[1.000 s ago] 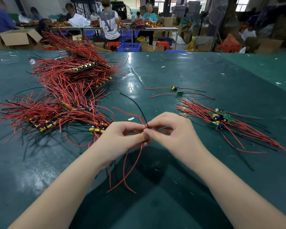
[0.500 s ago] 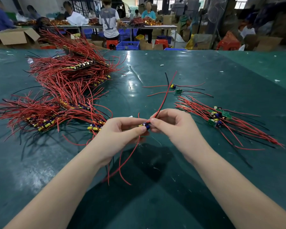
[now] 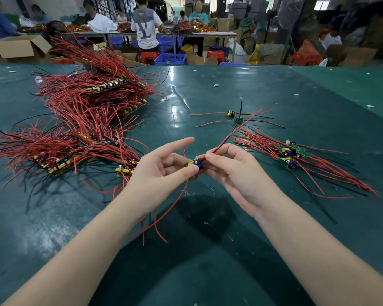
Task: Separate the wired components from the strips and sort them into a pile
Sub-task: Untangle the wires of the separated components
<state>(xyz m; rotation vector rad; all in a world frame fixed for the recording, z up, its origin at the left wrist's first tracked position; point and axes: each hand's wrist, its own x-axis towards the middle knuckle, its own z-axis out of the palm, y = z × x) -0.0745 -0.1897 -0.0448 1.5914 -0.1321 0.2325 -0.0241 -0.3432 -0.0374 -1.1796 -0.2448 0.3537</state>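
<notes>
A small wired component (image 3: 194, 163), a board with blue and yellow parts and red leads, sits between my two hands above the green table (image 3: 208, 250). My left hand (image 3: 158, 171) holds it from below with thumb and lower fingers while the index finger points straight out. My right hand (image 3: 230, 167) pinches the component's red wire close to the board. A big heap of strips (image 3: 82, 120) bristling with red wires covers the table's left. The sorted pile of separated components (image 3: 290, 154) lies to the right.
Two loose components (image 3: 234, 115) lie on the table beyond my hands. Red wires (image 3: 155, 221) trail down under my left wrist. Cardboard boxes, blue crates and several people at other tables fill the background past the far table edge.
My hands have drawn slightly apart and the left index finger has straightened. The long red and black leads swung from pointing toward me to pointing up and to the right.
</notes>
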